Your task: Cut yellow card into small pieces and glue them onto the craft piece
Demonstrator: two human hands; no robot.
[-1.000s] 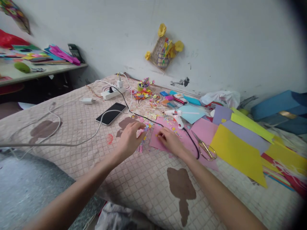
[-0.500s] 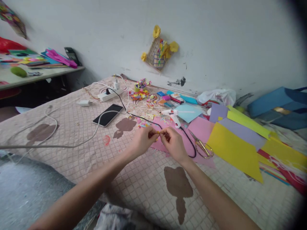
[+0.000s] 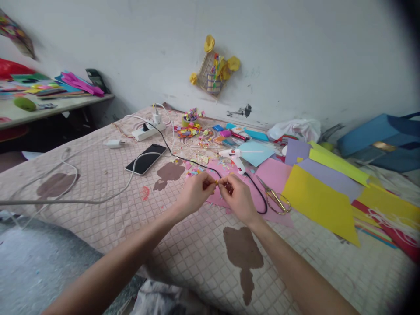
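My left hand [image 3: 197,190] and my right hand [image 3: 236,195] meet fingertip to fingertip above the pink paper [image 3: 216,199]. Both are closed in a pinch on a tiny yellow piece [image 3: 216,182], mostly covered by the fingers; it looks like paper, but its shape is too small to make out. Just beyond my right hand lies a white glue gun [image 3: 233,158], its black cord curving round to the right. Gold-handled scissors [image 3: 277,200] rest to the right of that hand. Small coloured paper scraps [image 3: 197,169] lie behind my left hand.
A phone [image 3: 146,159] and a white power strip [image 3: 148,131] lie at left, with cables crossing the cloth. Yellow paper [image 3: 321,203] and other sheets cover the right side. A small pot of paper bits [image 3: 189,119] stands near the wall, and a blue bag [image 3: 382,142] is at far right.
The view has shifted slightly, so the background sits a little further left. Both hands keep the same pinch on the yellow piece.
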